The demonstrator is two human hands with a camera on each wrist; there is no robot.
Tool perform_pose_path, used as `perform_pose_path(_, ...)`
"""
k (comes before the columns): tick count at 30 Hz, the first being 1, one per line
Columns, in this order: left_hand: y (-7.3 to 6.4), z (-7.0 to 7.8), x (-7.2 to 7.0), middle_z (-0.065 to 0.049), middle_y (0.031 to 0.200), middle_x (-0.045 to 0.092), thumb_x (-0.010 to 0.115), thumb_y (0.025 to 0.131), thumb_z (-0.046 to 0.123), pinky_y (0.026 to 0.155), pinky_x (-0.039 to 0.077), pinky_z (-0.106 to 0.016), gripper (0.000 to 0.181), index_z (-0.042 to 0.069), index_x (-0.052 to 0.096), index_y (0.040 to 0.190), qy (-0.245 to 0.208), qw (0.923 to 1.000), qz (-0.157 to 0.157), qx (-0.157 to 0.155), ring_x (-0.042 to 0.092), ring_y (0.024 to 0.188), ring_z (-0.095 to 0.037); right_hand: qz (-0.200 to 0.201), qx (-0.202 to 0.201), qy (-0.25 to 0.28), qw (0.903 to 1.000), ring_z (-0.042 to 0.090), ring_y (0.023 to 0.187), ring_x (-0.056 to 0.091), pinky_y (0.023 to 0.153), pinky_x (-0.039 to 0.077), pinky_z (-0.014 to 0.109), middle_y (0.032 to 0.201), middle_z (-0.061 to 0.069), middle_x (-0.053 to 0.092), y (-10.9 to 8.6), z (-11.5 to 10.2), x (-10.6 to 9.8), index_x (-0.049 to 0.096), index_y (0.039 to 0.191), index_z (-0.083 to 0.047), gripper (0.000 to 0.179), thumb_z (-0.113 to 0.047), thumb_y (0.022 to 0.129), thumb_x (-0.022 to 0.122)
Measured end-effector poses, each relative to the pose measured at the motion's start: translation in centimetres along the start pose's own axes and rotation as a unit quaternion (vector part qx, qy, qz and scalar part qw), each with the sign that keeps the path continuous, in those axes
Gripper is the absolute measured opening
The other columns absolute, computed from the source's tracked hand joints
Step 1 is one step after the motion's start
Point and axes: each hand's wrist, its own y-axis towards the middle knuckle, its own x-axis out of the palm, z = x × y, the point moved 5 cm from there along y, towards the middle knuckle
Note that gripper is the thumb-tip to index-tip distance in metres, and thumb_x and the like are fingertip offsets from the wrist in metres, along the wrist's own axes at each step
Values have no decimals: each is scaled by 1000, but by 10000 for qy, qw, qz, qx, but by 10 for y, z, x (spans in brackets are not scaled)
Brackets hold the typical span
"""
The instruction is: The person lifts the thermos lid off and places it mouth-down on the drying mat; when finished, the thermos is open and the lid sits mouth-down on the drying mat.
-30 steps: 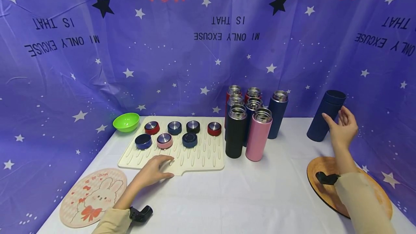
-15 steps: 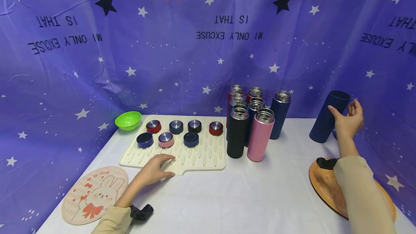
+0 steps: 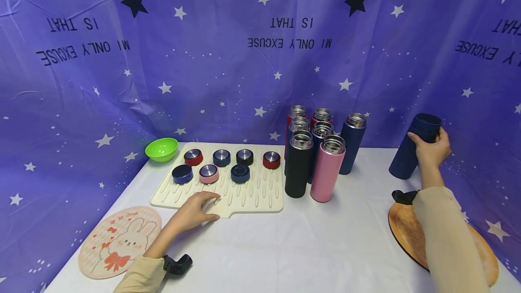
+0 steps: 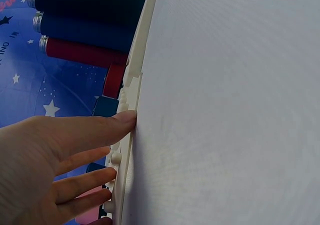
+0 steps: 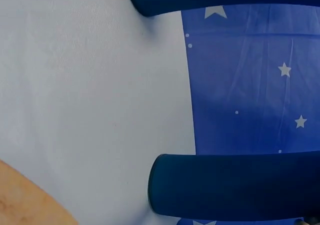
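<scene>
Far right in the head view, my right hand grips a navy insulated bottle near its top, thumb in front and fingers curled behind. This bottle has a matching dark top, unlike the others with bare steel necks. In the right wrist view the same navy bottle runs along the bottom, with a fingertip just showing in the corner. My left hand rests with thumb and fingers spread at the front edge of the cream board. Nothing is between those fingers. Several bottle lids lie on the board, among them a pink lid.
Several uncapped bottles cluster right of the board, with a pink bottle and a black bottle in front. A navy bottle stands slightly apart. A green bowl, a rabbit mat and a round brown mat lie around.
My right hand has closed its fingers round the upper part of the navy bottle, after moving in beside it. The left hand stays at the board's edge. The head view has shifted slightly.
</scene>
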Motion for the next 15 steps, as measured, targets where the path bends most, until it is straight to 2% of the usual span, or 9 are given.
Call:
perform_pose_path(6,0,-1,1,-14,121,62,84,73,18,100,41,-53,54,3,64,120,-66,10000,-10,-24,53,117,-38,253,107,463,9986,3,131,39,110,27,18,145,-1,45,-4,2,-2,44,144,-18,79,-18,75,83)
perform_pose_path(11,0,-2,3,-14,122,62,84,73,19,101,40,-53,53,3,64,120,-90,9999,-30,-75,52,118,-37,468,8,539,9974,2,126,46,107,31,16,140,2,51,-8,0,-8,48,141,-15,77,-16,73,85)
perform_pose_path(15,0,-2,2,-14,121,62,84,73,19,101,40,-53,53,3,64,119,-77,9999,-8,-68,53,117,-37,489,-105,715,9962,3,121,50,105,35,18,137,1,54,-14,-3,-13,50,139,-17,76,-16,72,86)
